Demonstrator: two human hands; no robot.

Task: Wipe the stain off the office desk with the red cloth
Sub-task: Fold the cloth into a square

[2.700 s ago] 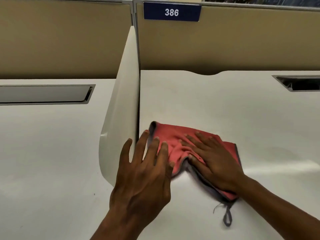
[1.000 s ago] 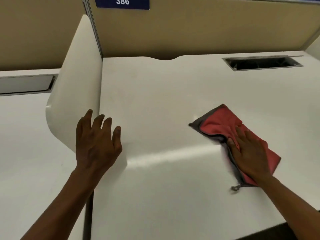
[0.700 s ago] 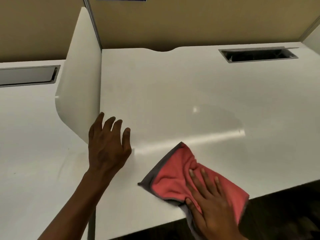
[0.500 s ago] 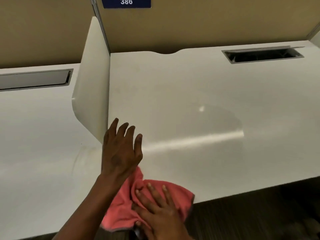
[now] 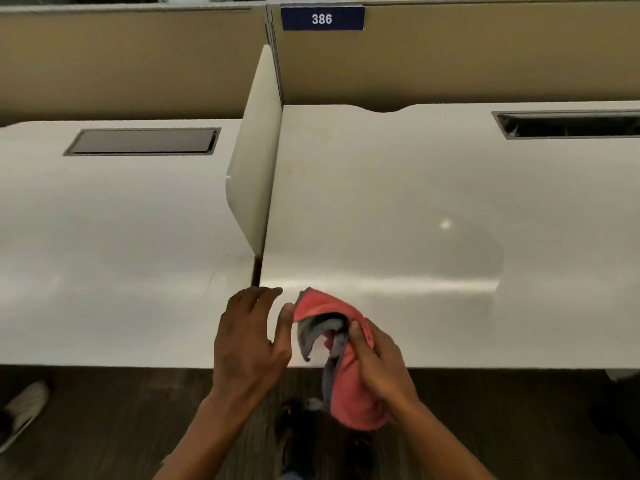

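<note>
The right hand (image 5: pixel 379 365) is gripping the red cloth (image 5: pixel 349 386), fingers curled round its bunched middle, and is holding it above the front edge of the white surface (image 5: pixel 398 209). The cloth is hanging crumpled, its grey backing showing at the fold and its lower end drooping below the edge, over the dark floor (image 5: pixel 104 427). The left hand (image 5: pixel 247 344) is hovering just beside the cloth with fingers loosely extended and holding nothing; its thumb is lying near the cloth's upper corner, and contact cannot be confirmed. A white divider panel (image 5: pixel 256 157) is standing upright between this surface and the neighbouring one. A cable slot (image 5: pixel 568 124) is sitting at the far right. A blue plate (image 5: pixel 322 18) reading 386 is showing on the tan partition (image 5: pixel 450 53). A faint sheen is lying across the surface beyond the hands. No stain is discernible.
</note>
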